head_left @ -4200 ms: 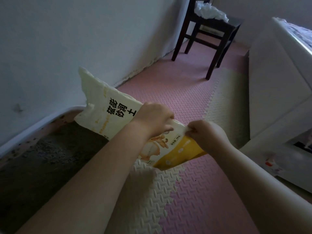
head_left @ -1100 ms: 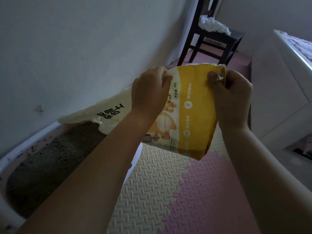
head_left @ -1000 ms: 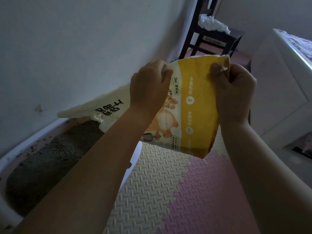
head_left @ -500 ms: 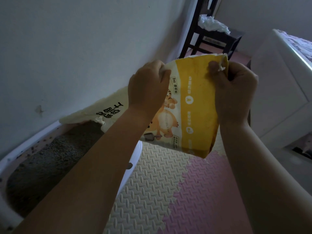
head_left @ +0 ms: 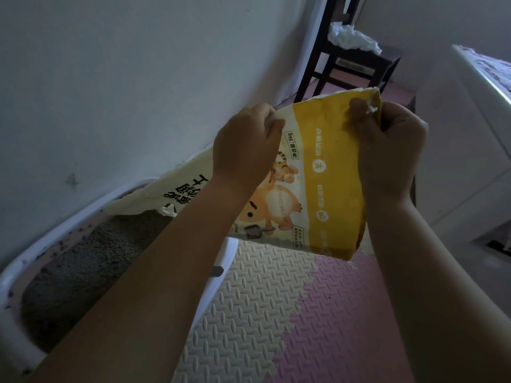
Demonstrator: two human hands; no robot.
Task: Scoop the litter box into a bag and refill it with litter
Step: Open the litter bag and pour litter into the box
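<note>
One litter bag (head_left: pixel 326 172), two hands on it. The left hand (head_left: pixel 246 145) curls over its raised edge and the right hand (head_left: pixel 390 150) pinches the top corner. The torn mouth dips over the single litter box (head_left: pixel 69 219), which holds grey litter (head_left: pixel 83 266). Open foam mat (head_left: pixel 249 313) lies right of the rim, and one chair (head_left: pixel 390 58) stands well beyond.

Litter bag (head_left: pixel 336 172) has a small printed label reading "净含量 5kg". Large black Chinese characters towards its lower end are partly covered and unreadable.

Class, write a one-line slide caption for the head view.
Left hand and right hand hold the tilted bag, its mouth low over the litter in the box.
</note>
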